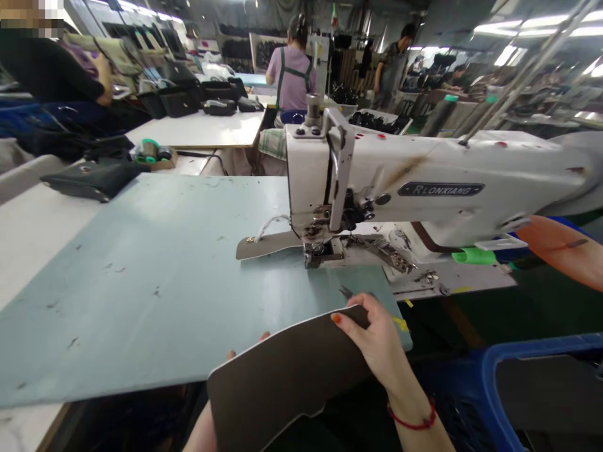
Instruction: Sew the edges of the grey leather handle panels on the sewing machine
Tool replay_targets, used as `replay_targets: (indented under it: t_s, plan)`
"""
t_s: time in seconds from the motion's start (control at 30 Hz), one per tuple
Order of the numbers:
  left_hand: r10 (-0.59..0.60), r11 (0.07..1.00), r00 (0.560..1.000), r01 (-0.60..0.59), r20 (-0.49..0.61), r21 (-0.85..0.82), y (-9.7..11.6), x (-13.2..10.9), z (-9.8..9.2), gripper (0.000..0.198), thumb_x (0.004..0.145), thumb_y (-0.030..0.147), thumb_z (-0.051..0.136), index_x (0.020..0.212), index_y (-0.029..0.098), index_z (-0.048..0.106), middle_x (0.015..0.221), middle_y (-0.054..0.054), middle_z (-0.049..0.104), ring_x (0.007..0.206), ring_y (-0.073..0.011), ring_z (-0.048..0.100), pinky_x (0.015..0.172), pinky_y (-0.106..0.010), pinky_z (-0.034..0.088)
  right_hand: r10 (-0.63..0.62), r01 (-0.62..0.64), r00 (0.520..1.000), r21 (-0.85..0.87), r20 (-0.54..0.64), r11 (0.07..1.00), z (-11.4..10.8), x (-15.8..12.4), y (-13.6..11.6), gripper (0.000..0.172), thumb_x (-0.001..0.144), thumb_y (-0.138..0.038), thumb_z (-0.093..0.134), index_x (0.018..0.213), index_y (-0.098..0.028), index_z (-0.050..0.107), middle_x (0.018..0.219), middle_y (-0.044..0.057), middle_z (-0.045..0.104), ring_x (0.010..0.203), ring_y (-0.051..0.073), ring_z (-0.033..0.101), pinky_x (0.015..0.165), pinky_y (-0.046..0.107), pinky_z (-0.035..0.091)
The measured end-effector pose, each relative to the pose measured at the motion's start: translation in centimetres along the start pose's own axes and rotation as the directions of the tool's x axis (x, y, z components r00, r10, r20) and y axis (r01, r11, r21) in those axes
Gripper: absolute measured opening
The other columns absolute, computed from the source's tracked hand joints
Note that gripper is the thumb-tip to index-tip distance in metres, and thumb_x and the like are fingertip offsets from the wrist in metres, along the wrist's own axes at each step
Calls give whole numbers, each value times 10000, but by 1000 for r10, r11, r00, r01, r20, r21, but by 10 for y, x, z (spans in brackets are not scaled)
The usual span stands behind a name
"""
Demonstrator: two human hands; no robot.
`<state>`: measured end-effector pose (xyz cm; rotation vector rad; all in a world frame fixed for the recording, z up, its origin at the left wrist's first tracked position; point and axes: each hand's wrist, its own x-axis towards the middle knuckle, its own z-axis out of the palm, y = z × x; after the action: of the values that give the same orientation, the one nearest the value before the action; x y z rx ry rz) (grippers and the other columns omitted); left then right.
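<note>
My right hand [377, 336] pinches the upper right corner of a dark grey-brown panel [287, 370] with a pale edge, thumb in front and fingers behind. A dark pointed metal tip [346, 292] shows just beyond those fingers; the rest of that tool is hidden. From behind the panel, fingertips of my left hand [264, 336] curl over its upper edge, the palm out of sight. The panel is tilted up before the table's front edge. Ahead of it stands a white sewing machine [377, 176]. A similar grey strip [271, 243] lies at the machine's needle area, white cord beside its end.
A pale blue-green table top [179, 270] spreads leftward, with a black bag [97, 179] and thread spools [151, 150] at its far left. A blue plastic basket [492, 383] holding dark panels is at lower right. Co-workers [294, 72] are farther back.
</note>
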<state>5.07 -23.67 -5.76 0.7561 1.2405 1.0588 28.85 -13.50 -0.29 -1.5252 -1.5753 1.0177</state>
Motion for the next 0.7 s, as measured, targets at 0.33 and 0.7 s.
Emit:
replay_targets:
  t_s: [0.33, 0.7]
  plan:
    - [-215, 948, 956, 156, -197, -279, 29, -13, 10, 506, 764, 539, 695, 1104, 165, 716, 1081, -111, 739, 1038, -294, 660, 883, -375, 537, 128, -110, 985, 158, -113, 981, -5, -1, 34, 372, 690, -528, 765, 740, -181, 642, 644, 24, 644, 583, 188, 585, 509, 247, 438]
    - [15, 990, 987, -37, -160, -139, 38, -17, 7, 389, 889, 484, 572, 1006, 163, 760, 921, -85, 753, 856, -232, 670, 754, -284, 520, 62, -12, 969, 204, -239, 979, 0, -4, 58, 433, 729, -574, 725, 860, -163, 767, 862, 115, 753, 769, 280, 693, 638, 316, 539]
